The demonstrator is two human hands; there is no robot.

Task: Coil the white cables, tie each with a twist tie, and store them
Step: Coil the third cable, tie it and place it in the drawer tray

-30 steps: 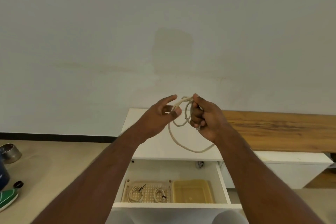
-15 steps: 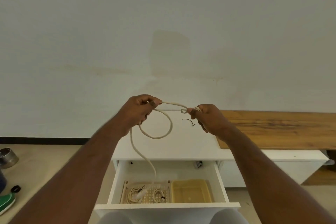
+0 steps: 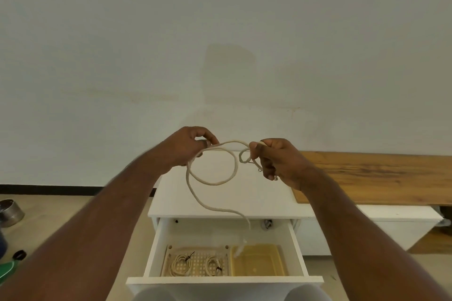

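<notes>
Both hands were raised before a plain white wall. The left hand (image 3: 188, 148) and right hand (image 3: 278, 161) each pinched a white cord-like cable (image 3: 212, 182), which formed a loop between them while its free end trailed down over an open white drawer (image 3: 225, 281). In the drawer, two coiled, tied white cables (image 3: 182, 264) lay in a perforated beige tray (image 3: 171, 250) beside a translucent yellow plastic tray (image 3: 281, 262).
</notes>
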